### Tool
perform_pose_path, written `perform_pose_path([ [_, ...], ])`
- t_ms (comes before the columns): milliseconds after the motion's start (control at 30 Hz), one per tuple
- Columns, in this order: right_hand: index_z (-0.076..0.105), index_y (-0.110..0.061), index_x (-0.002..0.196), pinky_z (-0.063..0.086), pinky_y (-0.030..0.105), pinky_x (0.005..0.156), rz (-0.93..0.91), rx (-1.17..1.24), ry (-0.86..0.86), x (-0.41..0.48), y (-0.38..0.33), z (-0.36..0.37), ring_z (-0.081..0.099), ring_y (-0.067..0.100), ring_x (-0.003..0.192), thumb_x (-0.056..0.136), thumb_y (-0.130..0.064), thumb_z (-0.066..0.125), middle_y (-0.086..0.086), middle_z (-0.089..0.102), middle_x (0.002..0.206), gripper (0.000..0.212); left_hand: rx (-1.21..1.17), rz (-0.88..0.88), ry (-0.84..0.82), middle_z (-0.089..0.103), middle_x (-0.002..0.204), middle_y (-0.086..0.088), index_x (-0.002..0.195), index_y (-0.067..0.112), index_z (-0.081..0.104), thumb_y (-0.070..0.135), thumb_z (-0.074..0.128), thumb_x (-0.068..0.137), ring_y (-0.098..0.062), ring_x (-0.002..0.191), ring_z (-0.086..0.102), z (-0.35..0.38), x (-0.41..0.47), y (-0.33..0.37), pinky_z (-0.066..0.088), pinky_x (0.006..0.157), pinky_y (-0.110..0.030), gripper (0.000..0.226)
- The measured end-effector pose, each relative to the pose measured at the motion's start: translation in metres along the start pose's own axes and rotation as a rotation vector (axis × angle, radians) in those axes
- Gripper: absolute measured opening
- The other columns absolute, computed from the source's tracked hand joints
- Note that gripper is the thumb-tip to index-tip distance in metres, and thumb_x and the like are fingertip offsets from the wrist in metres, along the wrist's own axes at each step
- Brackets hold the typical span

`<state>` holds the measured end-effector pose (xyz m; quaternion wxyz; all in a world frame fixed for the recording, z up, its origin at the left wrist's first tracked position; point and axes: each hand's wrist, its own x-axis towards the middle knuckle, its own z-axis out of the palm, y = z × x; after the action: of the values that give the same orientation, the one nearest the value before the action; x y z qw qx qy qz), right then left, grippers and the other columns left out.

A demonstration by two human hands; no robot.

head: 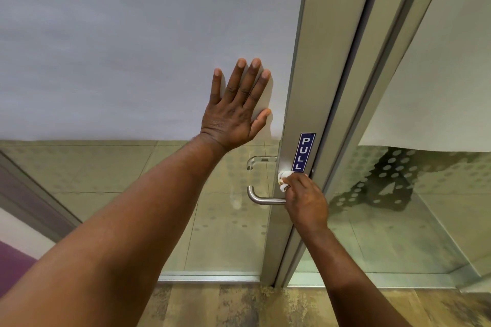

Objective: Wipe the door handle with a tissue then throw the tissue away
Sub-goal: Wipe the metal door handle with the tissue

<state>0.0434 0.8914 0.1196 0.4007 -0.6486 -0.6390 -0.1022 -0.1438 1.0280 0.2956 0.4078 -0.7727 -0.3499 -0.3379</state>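
A brushed-steel door handle juts from the metal stile of a glass door, with a matching one seen through the glass behind it. My right hand grips the near handle at its base by the stile, with a crumpled white tissue bunched between its fingers and the metal. My left hand lies flat with fingers spread on the frosted glass panel above the handle, holding nothing.
A blue PULL sign is stuck on the door stile just above my right hand. A fixed glass panel with dot frosting stands to the right. Wood-look flooring runs along the bottom; a purple surface sits at far left.
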Motion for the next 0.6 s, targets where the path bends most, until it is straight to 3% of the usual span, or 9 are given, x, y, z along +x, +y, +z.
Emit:
perform_pose_path([
  [133, 0.074, -0.015, 0.11, 0.056, 0.03, 0.077, 0.172, 0.082, 0.048, -0.004, 0.003, 0.003, 0.068, 0.02, 0.094, 0.091, -0.016, 0.059, -0.002, 0.069, 0.114, 0.024, -0.005, -0.006, -0.012, 0.009, 0.169, -0.013, 0.165, 0.012, 0.014, 0.057, 0.034, 0.105, -0.035, 0.155, 0.01, -0.001, 0.0, 0.0, -0.016, 0.124, -0.053, 0.077],
  [233, 0.073, -0.016, 0.11, 0.047, 0.012, 0.083, 0.283, 0.217, 0.125, -0.008, 0.004, 0.003, 0.062, 0.005, 0.097, 0.093, -0.014, 0.061, -0.006, 0.067, 0.115, 0.021, -0.009, -0.006, -0.012, 0.009, 0.169, -0.013, 0.164, 0.012, 0.015, 0.057, 0.033, 0.105, -0.035, 0.155, 0.01, -0.001, 0.0, 0.0, -0.016, 0.124, -0.052, 0.077],
  [300, 0.074, -0.015, 0.108, 0.039, 0.002, 0.087, 0.369, 0.309, 0.177, -0.009, 0.004, 0.003, 0.062, 0.006, 0.099, 0.093, -0.011, 0.067, -0.005, 0.067, 0.113, 0.017, -0.009, -0.004, -0.005, 0.01, 0.168, -0.013, 0.164, 0.012, 0.015, 0.057, 0.033, 0.105, -0.035, 0.155, 0.01, -0.001, 0.0, 0.0, -0.016, 0.124, -0.052, 0.077],
  [433, 0.075, -0.016, 0.103, 0.051, 0.013, 0.087, 0.507, 0.5, 0.26, -0.012, -0.001, 0.005, 0.067, 0.008, 0.099, 0.092, -0.009, 0.07, -0.003, 0.069, 0.108, 0.014, -0.012, -0.001, 0.006, 0.009, 0.168, -0.014, 0.165, 0.011, 0.006, 0.058, 0.034, 0.105, -0.036, 0.154, 0.009, -0.001, 0.0, 0.001, -0.017, 0.124, -0.052, 0.081],
  [600, 0.072, -0.027, 0.102, 0.049, 0.004, 0.07, 0.838, 0.751, 0.353, -0.011, -0.012, 0.012, 0.067, -0.01, 0.092, 0.09, -0.003, 0.071, -0.009, 0.071, 0.101, 0.026, 0.001, -0.004, 0.001, 0.007, 0.168, -0.014, 0.164, 0.012, -0.001, 0.058, 0.033, 0.104, -0.032, 0.158, -0.002, -0.001, 0.0, 0.0, -0.022, 0.123, -0.051, 0.083],
])
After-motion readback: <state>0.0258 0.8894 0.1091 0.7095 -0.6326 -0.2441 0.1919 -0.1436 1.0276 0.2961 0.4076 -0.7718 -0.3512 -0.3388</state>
